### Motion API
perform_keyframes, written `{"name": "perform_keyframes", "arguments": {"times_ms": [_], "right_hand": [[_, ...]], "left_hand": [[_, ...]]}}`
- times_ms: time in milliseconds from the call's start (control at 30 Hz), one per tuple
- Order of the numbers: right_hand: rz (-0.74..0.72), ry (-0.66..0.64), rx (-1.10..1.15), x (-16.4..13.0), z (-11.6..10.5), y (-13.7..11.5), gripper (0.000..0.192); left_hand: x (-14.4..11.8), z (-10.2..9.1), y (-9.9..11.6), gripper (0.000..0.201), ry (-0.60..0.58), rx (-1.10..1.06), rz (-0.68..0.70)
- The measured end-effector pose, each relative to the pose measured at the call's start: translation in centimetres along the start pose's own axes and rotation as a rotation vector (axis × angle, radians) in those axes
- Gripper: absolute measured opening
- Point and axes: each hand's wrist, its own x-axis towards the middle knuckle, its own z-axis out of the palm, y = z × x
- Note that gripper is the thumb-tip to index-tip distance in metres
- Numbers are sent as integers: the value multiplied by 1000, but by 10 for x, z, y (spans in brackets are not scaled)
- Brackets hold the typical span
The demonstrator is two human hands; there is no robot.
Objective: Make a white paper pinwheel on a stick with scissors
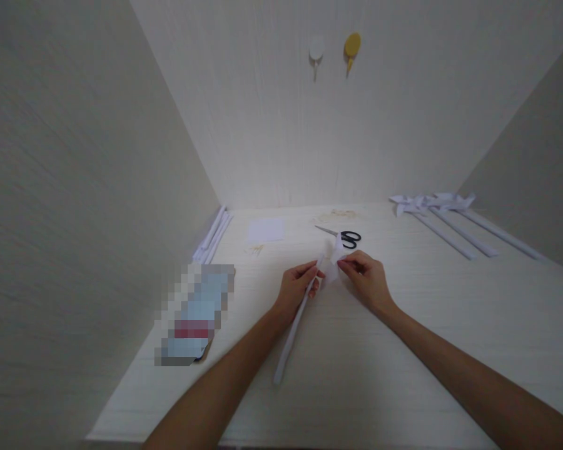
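Observation:
My left hand [299,289] is closed around the upper part of a rolled white paper stick [291,344], which slants down toward the front of the table. Close to the stick's top end, my right hand [363,278] pinches a folded white paper pinwheel head [338,249]. Part of the folded paper is hidden by the fingers, and I cannot tell whether it is joined to the stick. Just behind it lie scissors [351,237] with black handles, their blades pointing left.
Several finished paper pinwheels [450,228] lie at the back right. Rolled paper sticks [213,234] lean in the left corner. A white paper square [266,230] and thin yellowish strands [256,250] lie behind my hands. A blurred phone-like object [199,312] is at left. Two hooks [352,47] are on the wall.

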Motion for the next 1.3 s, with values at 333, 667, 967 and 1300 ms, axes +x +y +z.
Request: {"name": "perform_keyframes", "arguments": {"times_ms": [333,667,967,1300], "right_hand": [[-51,-32,-118,-2,0,-3,13],[-118,-137,-246,-4,2,-6,13],[-184,-158,-284,-6,1,-5,14],[-182,-159,-312,-7,1,-8,14]], "left_hand": [[1,0,-3,18,-72,129,26],[-1,-3,-12,28,-75,460,140],[-1,-4,-14,27,-91,560,213],[-1,-3,-13,28,-130,624,259]]}}
